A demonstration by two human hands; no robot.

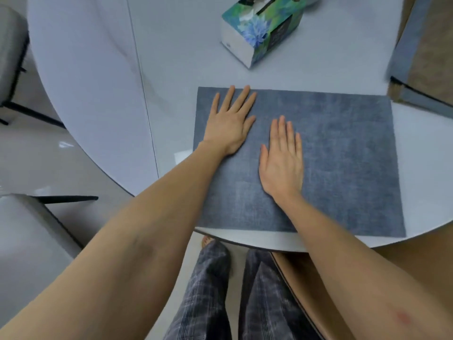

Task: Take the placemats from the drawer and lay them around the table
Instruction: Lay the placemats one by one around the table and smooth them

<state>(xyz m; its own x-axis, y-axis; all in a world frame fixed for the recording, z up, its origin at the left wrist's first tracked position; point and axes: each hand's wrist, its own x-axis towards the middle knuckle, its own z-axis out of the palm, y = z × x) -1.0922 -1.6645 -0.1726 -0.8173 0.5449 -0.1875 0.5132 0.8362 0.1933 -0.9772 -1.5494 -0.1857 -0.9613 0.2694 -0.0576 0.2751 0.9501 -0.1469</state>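
A blue-grey woven placemat [343,163] lies flat on the round white table [98,82], its near long edge just inside the table rim at about 6 o'clock of the tabletop. The left hand [230,121] rests palm down on the mat's far left corner, fingers straight and slightly spread, gripping nothing. The right hand [282,160] lies flat beside it, toward the mat's middle, fingers straight and together, likewise holding nothing. At 12 o'clock from the mat, apart from it, stands a floral tissue box [259,33]. Grey chairs [22,241] sit at 9 o'clock.
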